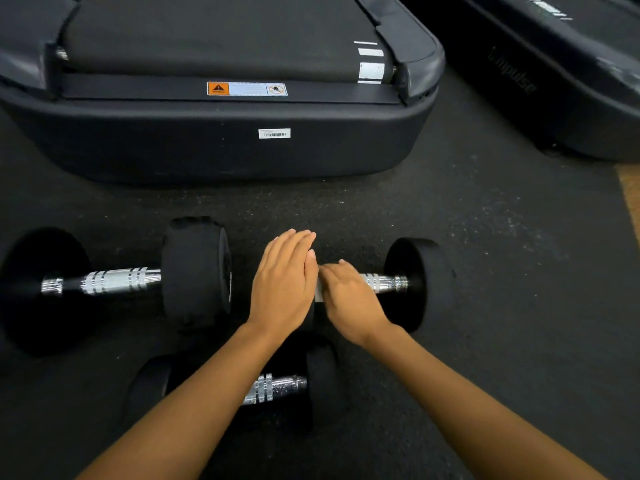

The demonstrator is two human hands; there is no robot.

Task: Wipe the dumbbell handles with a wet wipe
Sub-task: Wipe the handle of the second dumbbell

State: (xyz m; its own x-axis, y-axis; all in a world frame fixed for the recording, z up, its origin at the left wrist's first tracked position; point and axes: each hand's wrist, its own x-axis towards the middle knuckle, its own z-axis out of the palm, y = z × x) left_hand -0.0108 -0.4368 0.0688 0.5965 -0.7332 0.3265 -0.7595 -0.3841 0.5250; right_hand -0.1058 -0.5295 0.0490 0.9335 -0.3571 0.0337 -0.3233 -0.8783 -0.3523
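Floor (485, 237): dark rubber matting w/ pale speckle, matte, runs under everything in view. Yellow strip (631, 202) on the floor far out past the R hand, at frame edge.

L hand (284, 285): flat, fingers straight and together, pointing away from the body. The palm rests on the inner head of the R-side dumbbell (420, 284); that head is almost wholly hidden beneath it.

R hand (349, 299): just beside the L hand, thumb side touching it. Fingers bent over the chrome handle (384, 282) w/ the wet wipe (318, 293) gripped under them. The wipe shows only as a small pale patch btwn the two hands; edges blurred. Bare handle and outer black head stick out beyond the R hand's knuckles.

L-side dumbbell (104, 282): well off to the outside of the L hand, lying flat, knurled chrome bar exposed, its nearer head just beside the L hand, not touching.

Third dumbbell (273, 388): below both hands, toward the body, partly under the L forearm.

Treadmill (207, 147): rear end, black, ahead of the fingertips, apart from the dumbbells. Orange/white warning label (247, 89) on the deck edge, barcode sticker (274, 133) on the housing below it.

2nd treadmill (554, 81): ahead and out past the R hand, grey lettering on its side, partly legible ("impulse").
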